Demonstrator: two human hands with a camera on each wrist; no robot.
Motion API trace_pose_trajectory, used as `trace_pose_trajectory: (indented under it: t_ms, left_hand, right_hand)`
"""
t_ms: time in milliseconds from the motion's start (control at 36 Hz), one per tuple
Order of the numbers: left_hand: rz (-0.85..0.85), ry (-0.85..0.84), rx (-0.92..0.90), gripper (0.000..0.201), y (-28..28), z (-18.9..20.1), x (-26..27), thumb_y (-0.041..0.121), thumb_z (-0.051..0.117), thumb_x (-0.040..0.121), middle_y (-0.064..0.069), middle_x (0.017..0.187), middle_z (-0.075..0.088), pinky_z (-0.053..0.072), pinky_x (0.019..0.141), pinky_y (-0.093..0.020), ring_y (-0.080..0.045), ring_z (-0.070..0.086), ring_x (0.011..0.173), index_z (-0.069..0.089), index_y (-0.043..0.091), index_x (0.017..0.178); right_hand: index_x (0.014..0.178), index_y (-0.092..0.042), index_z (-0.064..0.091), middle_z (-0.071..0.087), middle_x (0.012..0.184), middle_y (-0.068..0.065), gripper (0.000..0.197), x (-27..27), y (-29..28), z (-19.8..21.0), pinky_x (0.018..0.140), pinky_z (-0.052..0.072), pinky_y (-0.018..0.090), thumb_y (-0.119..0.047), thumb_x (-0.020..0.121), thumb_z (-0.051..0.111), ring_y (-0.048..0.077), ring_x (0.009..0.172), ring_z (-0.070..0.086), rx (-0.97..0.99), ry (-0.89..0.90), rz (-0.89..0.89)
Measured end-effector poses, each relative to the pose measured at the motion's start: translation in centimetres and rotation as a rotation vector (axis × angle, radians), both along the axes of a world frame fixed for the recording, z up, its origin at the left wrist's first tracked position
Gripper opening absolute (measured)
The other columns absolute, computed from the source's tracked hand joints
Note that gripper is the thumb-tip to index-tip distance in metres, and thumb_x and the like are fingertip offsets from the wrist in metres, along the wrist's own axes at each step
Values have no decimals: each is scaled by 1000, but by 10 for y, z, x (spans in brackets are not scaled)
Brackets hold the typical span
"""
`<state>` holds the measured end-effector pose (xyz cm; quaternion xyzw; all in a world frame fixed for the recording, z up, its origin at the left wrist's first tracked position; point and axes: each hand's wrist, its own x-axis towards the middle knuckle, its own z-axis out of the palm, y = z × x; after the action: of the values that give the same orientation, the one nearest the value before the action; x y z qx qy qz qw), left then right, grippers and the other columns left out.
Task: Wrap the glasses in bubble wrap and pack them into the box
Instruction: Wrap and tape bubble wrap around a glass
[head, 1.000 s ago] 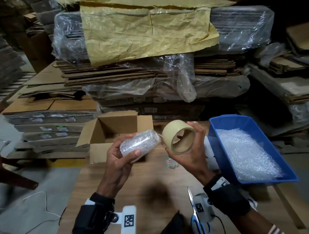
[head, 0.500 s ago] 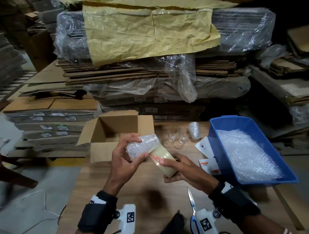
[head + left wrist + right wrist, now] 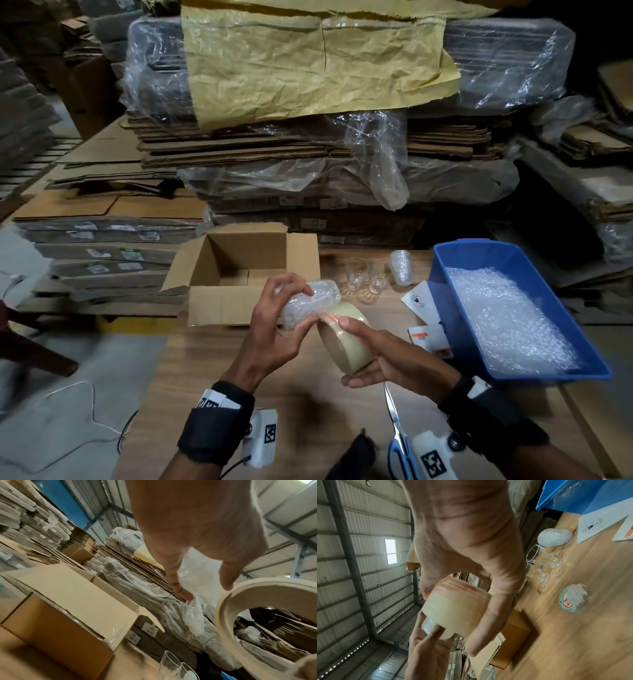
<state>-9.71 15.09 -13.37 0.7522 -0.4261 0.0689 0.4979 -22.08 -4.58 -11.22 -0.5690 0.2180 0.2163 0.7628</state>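
The wrapped glass point(image 3: 308, 301) is held in mid-air over the table point(image 3: 212, 370), just in front of the open box point(image 3: 239, 260). My read on handling: light, fragile under the padding, and the bubble wrap makes the surface soft and a bit slick, so best to hold it round the middle of the barrel with fingers pinning the loose wrap edge rather than squeezing the ends. The left hand point(image 3: 274, 329) does roughly that: fingers curled over the top of the bundle, thumb under it, closed around it with no visible slack. The right hand point(image 3: 387, 356) grips the tape roll point(image 3: 346, 337), thumb on the outer face and fingers wrapped round the far side, and the roll's edge is touching the bundle at its near end. In the right wrist view the roll sits right against the wrap, with a left fingertip next to the contact point. Can't tell whether a tape end is already stuck down. Tape roll is stiff, light and easy to hold by the rim. Two bare glasses point(image 3: 366, 279) stand upright on the table between the box and the blue bin point(image 3: 455, 301), one more wrapped glass point(image 3: 400, 267) just beside them. The bin holds loose bubble wrap point(image 3: 507, 318). Scissors point(image 3: 397, 435) lie on the table near the right wrist.
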Motion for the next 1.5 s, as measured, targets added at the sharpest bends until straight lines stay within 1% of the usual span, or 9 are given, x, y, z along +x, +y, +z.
trace_pose_trajectory:
  t_ms: [167,444,639,889,1000,1222,1306,1417,1500]
  left_hand:
    - [-28,183,46,52,6,-4,3,11,85,80,2,129,47,57,81,-20,-9,52,124,59,27,121]
    - [87,188,100,60,2,-37,-1,16,88,78,4,125,46,53,86,-14,-5,52,117,53,42,119]
    - [148,330,80,55,6,-65,0,16,86,79,7,123,49,60,81,-33,-7,57,109,56,39,118]
    - [112,570,24,50,-7,-66,-11,46,79,75,-5,115,63,58,81,-40,-20,66,100,59,25,116]
    - [58,707,42,56,-11,-57,-13,34,88,77,-10,116,64,59,80,-53,-32,67,102,54,21,120]
    - [-179,778,45,52,-15,-23,-26,4,82,84,8,106,63,58,75,-23,-3,69,103,52,36,110]
    - [-176,787,33,58,-22,-10,-30,1,78,86,26,112,47,51,74,-7,28,56,95,41,41,107]
    - [-127,760,-19,53,-27,-14,-12,17,84,86,6,113,66,57,59,-30,-8,71,93,49,33,123]
    - [-143,772,-41,43,-27,-6,-6,9,81,87,-8,104,66,46,54,-13,-2,63,70,49,16,116]
  right_hand:
    - [140,-21,44,64,128,20,73,-7,-1,-11,96,58,50,-35,81,85,44,101,73,-5,-55,-56]
    - [87,-13,73,50,117,-9,44,-3,10,-28,73,45,8,-41,60,94,4,106,57,-806,-195,34]
    - [65,-13,60,52,53,-6,38,-11,18,-23,45,36,23,-45,49,74,6,46,43,-936,-255,-1]
    - [65,-29,64,61,62,-11,27,-23,19,2,54,41,22,-32,72,90,-1,57,55,-767,-556,114]
    - [103,-9,70,72,94,10,25,-16,7,20,74,54,44,-27,89,80,26,85,69,-525,-596,201]
    - [130,2,62,68,127,22,41,7,-33,57,101,51,58,2,89,68,42,117,66,-184,-598,220]
    - [124,4,65,72,118,22,42,16,-44,73,92,58,43,6,82,68,32,107,71,-155,-623,160]
    - [123,8,64,72,114,25,42,25,-52,86,86,58,35,10,81,65,29,100,72,-130,-691,131]
    - [124,7,63,72,116,23,41,28,-53,89,86,58,32,10,84,64,28,103,72,-145,-724,136]
